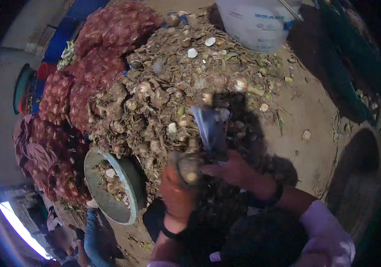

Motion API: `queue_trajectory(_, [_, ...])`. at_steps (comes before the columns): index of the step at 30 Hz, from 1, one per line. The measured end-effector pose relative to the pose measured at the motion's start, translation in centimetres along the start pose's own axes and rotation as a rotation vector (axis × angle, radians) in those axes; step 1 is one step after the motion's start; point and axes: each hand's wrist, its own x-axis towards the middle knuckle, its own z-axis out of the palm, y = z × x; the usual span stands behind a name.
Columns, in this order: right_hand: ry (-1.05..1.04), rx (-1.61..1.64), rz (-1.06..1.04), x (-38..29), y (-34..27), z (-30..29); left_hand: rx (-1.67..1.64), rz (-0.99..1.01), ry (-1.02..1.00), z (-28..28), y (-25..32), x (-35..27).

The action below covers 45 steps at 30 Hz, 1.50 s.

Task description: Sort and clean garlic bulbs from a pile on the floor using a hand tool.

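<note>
My left hand (177, 192), in an orange glove or lit orange, grips a root-like bulb with a round pale cut face (190, 173), blurred. Just right of it my right hand (232, 170) is closed around the lower end of a broad metal blade (207, 130), its handle hidden in the fingers. The blade points up and away over a heap of brown, dirt-covered bulbs (153, 116); it is blurred by motion. White cut slices (192, 52) lie on the heap's far part. A dark band circles each wrist.
A tilted green tub (128, 187) with bulbs inside stands left of my hands. Red mesh sacks of bulbs (107, 30) are piled behind it. A white bucket (257, 26) stands at the far side. Another person's blue-clothed limb (93, 233) shows at lower left.
</note>
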Motion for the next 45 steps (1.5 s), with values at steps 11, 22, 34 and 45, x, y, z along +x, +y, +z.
queue_trajectory(11, [0.137, -0.268, 0.075, 1.8, -3.2, 0.3, -0.528, -0.212, -0.223, 3.0, -3.2, -1.8])
queue_trajectory(22, [-0.007, -0.989, -0.57, -1.3, -3.6, -0.1, -1.54, -0.724, -0.612, 2.1, -3.4, -5.4])
queue_trajectory(34, [0.089, -0.869, -0.384, -1.1, 1.6, -2.1, -1.107, -0.501, -0.14, 2.1, -1.7, -3.8])
queue_trajectory(45, [-0.197, -0.076, -0.001, 2.2, 1.4, 0.1, -0.447, 0.015, 0.013, 4.8, -3.2, -4.3])
